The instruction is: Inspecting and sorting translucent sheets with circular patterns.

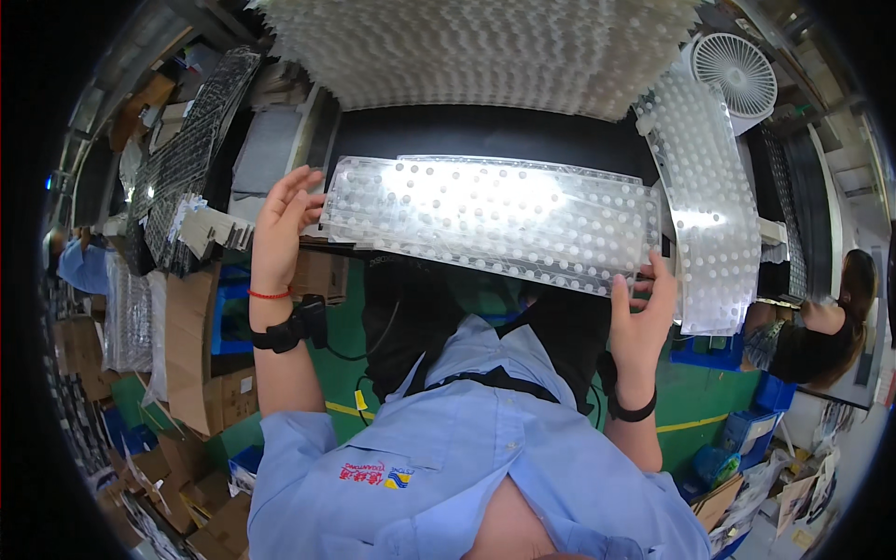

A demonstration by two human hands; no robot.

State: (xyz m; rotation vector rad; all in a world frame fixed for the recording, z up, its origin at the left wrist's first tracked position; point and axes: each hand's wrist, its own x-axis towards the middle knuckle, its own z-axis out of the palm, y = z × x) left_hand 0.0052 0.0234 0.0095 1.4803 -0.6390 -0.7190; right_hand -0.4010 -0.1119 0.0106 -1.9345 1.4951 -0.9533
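A low stack of long clear plastic blister trays (485, 219), dotted with round cavities, lies slightly askew along the front of the black bench. Its sheets are not flush; one juts out at the back edge. At the stack's left end is my left hand (285, 219), fingers spread and fingertips against or just beside the tray edge. My right hand (644, 303) is at the front right corner, its thumb and fingers apart around that corner. Neither hand is visibly closed on the sheets. Glare whitens the middle of the top tray.
A tall pile of similar trays (485, 56) stands at the back of the black bench (467, 131). More trays (705, 205) lie at right, below a white fan (735, 75). Black trays (191, 159) and cartons (191, 355) are at left. Another person (831, 322) is at far right.
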